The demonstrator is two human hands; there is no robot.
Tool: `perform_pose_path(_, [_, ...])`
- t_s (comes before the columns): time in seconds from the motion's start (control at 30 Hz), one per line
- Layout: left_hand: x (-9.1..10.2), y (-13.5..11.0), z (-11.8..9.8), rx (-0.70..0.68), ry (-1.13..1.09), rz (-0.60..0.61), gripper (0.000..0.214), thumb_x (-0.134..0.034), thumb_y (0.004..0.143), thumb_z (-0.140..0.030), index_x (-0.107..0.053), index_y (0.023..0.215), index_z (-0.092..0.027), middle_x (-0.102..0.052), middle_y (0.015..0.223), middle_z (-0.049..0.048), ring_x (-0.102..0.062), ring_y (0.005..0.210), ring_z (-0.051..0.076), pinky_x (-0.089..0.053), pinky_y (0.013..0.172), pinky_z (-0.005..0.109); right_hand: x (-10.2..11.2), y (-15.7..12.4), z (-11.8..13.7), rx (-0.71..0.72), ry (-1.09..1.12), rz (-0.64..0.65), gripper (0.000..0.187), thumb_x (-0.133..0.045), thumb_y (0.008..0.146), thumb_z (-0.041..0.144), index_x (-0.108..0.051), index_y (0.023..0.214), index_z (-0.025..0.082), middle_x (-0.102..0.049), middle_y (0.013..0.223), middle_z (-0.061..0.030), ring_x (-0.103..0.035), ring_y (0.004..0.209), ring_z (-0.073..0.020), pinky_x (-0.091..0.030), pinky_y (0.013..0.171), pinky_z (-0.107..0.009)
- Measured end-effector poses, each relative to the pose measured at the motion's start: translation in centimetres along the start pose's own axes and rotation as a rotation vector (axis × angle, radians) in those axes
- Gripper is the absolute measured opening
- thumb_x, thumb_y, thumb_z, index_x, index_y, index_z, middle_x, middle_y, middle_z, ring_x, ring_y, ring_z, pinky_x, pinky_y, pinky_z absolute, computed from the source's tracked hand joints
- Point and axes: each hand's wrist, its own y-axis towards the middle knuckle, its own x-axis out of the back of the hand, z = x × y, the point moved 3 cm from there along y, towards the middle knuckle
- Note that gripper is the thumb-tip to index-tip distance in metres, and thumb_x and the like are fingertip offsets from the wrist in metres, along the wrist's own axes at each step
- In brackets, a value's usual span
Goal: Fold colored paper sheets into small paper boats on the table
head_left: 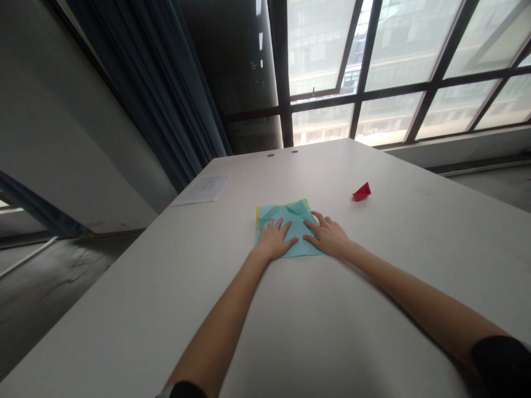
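Note:
A light blue square of paper (286,215) with a yellow-green edge lies flat on the white table (315,309). My left hand (274,239) rests palm down on its near left part, fingers spread. My right hand (328,235) lies flat on its near right corner, fingers stretched out too. The two thumbs nearly meet over the paper. Neither hand holds anything. Both forearms reach forward across the tabletop.
A small folded red paper piece (362,192) sits on the table to the far right of the blue sheet. A white printed sheet (203,189) lies near the table's far left edge. Dark curtains (166,94) and large windows (394,66) stand behind.

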Motion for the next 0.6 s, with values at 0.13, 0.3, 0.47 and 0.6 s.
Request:
perform_pose_path(0.13, [-0.6,0.2,0.9,0.099,-0.019,0.025,0.082,-0.027,0.07,-0.077,-0.019,0.139,-0.033,-0.014,0.148,0.0086,-0.009,0.132,0.041,-0.013,0.099,0.06,-0.5,0.1,-0.7,-0.024,-0.056,0.015,0.074,-0.023,0.077,0.071,-0.033,0.135,0.027,-0.022,0.145,-0.0094,-0.038,0.115,-0.0338,-0.033,0.089,-0.046])
perform_pose_path(0.3, [-0.6,0.3,1.3,0.151,-0.027,0.023,0.089,-0.03,0.063,-0.081,-0.018,0.138,-0.035,-0.011,0.148,0.0091,-0.007,0.131,0.043,-0.011,0.099,0.061,-0.8,0.4,-1.4,-0.039,-0.031,0.055,0.082,-0.025,0.072,0.076,-0.029,0.137,0.026,-0.023,0.145,-0.0104,-0.033,0.12,-0.0348,-0.029,0.093,-0.048])
perform_pose_path(0.47, [-0.4,0.1,1.2,0.157,-0.043,0.021,0.091,-0.028,0.061,-0.083,-0.02,0.138,-0.035,-0.011,0.148,0.0096,-0.006,0.131,0.044,-0.009,0.099,0.062,0.2,1.5,-5.2,-0.208,0.008,-0.003,0.06,-0.023,0.082,0.062,-0.039,0.13,0.031,-0.028,0.143,-0.0072,-0.032,0.121,-0.0343,-0.03,0.093,-0.05])
perform_pose_path(0.6, [-0.2,0.1,1.2,0.155,-0.052,0.018,0.092,-0.028,0.06,-0.084,-0.022,0.138,-0.035,-0.011,0.148,0.0104,-0.006,0.131,0.044,-0.009,0.098,0.062,0.8,2.0,-11.0,-0.451,-0.016,-0.11,0.054,-0.027,0.084,0.056,-0.05,0.123,0.026,-0.018,0.145,-0.0107,-0.032,0.12,-0.0382,-0.034,0.088,-0.054])
